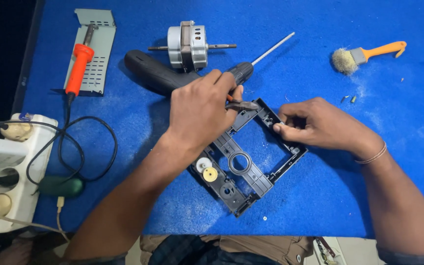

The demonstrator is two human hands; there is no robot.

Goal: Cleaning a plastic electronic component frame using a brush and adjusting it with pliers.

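At frame centre, the left hand pinched small pliers over the grey plastic frame; the right hand, fingers curled, gripped the frame's right edge.

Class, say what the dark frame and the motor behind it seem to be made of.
Frame: likely moulded plastic, matt dark grey, with thin ribs and round sockets. Motor: seemingly bare metal, silvery with a dull shine on its casing and shaft.

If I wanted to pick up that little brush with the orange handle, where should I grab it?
Probably by the orange handle, coming from above on its right end. The brush lies flat on the blue table, bristles pointing left, and the slim handle sticks out clear with nothing touching it.
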